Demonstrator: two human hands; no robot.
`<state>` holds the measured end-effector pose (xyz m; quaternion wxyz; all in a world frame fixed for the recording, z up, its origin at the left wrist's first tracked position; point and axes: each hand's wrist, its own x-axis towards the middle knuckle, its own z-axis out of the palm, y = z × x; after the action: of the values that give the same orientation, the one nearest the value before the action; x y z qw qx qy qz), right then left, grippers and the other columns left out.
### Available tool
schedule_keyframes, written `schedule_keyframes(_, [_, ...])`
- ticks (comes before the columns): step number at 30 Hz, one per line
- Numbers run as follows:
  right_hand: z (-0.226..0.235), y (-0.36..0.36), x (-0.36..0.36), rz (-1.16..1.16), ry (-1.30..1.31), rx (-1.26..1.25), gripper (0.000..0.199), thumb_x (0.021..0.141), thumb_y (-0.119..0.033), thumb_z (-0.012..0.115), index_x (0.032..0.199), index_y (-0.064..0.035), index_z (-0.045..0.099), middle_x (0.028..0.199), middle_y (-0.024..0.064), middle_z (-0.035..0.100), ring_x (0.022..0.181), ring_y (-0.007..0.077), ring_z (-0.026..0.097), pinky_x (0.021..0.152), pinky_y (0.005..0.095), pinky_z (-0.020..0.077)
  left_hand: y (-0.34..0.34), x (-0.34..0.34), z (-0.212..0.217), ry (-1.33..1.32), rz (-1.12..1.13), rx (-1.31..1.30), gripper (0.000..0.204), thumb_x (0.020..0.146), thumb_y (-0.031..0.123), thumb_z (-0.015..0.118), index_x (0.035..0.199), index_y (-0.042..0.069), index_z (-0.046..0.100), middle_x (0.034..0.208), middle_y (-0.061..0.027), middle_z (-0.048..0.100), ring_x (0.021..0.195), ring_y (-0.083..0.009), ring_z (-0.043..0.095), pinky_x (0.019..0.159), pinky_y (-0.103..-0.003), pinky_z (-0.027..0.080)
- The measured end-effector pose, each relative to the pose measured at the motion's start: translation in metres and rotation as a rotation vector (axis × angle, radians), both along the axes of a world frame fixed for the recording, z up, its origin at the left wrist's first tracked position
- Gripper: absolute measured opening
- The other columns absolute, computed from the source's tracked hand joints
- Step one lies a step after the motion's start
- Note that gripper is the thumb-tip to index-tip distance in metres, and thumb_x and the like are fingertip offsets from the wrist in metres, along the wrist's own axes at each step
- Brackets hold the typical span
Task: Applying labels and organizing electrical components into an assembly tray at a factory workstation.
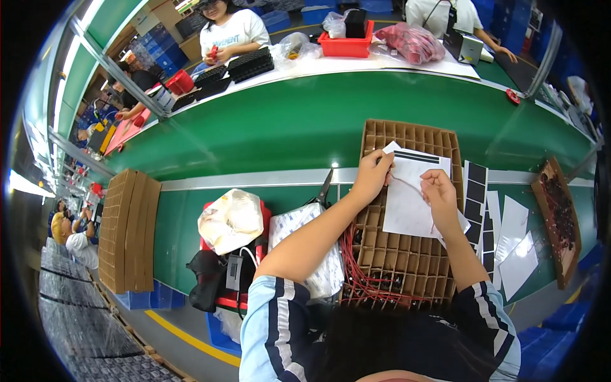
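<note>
A white backing sheet (407, 213) with a few black strips (417, 157) along its far edge lies on a cardboard divider tray (407, 258). My left hand (374, 176) is closed at the sheet's upper left corner, fingertips pinched on one end of a thin reddish wire (405, 183). Over the sheet's right side, my right hand (439, 193) pinches the same wire, which stretches between the two hands. Whatever small part sits in the left fingertips is too small to make out. Red wires with dark ends (375, 280) fill the tray's near-left cells.
Right of the tray lie sheets with black rectangles (475, 197), white sheets (514, 223) and a cardboard box of dark parts (559, 216). To the left are black-handled scissors (326, 188), a plastic-wrapped pack (299, 235), a red crate (261, 247) and stacked cardboard dividers (127, 229). Co-workers sit beyond the green belt (267, 127).
</note>
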<state>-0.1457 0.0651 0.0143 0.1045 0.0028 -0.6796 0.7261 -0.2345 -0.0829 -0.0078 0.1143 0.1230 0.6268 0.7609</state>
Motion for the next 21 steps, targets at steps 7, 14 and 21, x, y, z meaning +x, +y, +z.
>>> schedule_keyframes(7, [0.096,0.005,0.009,-0.037,0.696,0.344,0.044,0.077,-0.028,0.05,0.11,-0.0014,0.041,0.104,0.0143,0.047,0.092,0.02,0.045,0.077,0.0292,0.0348,-0.026,0.0,-0.006,-0.004,0.05,-0.053,0.028,0.085,0.022,0.051,0.066,0.0,0.048,0.055,-0.0019,0.046,0.041,-0.0069,0.041,0.038,-0.021,0.033])
schedule_keyframes(14, [0.179,-0.014,0.055,0.287,1.207,0.701,0.065,0.077,-0.051,0.049,0.128,-0.0142,0.032,0.126,0.0205,0.033,0.109,0.0333,0.04,0.084,0.05,0.0332,-0.046,-0.016,0.004,0.06,0.075,-0.175,0.025,0.083,0.018,0.051,0.065,0.001,0.05,0.056,-0.0029,0.048,0.043,-0.0089,0.045,0.04,-0.022,0.035])
schedule_keyframes(21, [0.199,0.001,0.073,0.238,1.178,0.945,0.065,0.077,-0.051,0.049,0.128,-0.0143,0.033,0.125,0.0207,0.034,0.108,0.0333,0.04,0.085,0.0493,0.0334,-0.015,0.0,0.001,0.02,-0.007,-0.133,0.024,0.083,0.015,0.05,0.064,0.001,0.047,0.052,-0.003,0.046,0.041,-0.0096,0.042,0.04,-0.022,0.033])
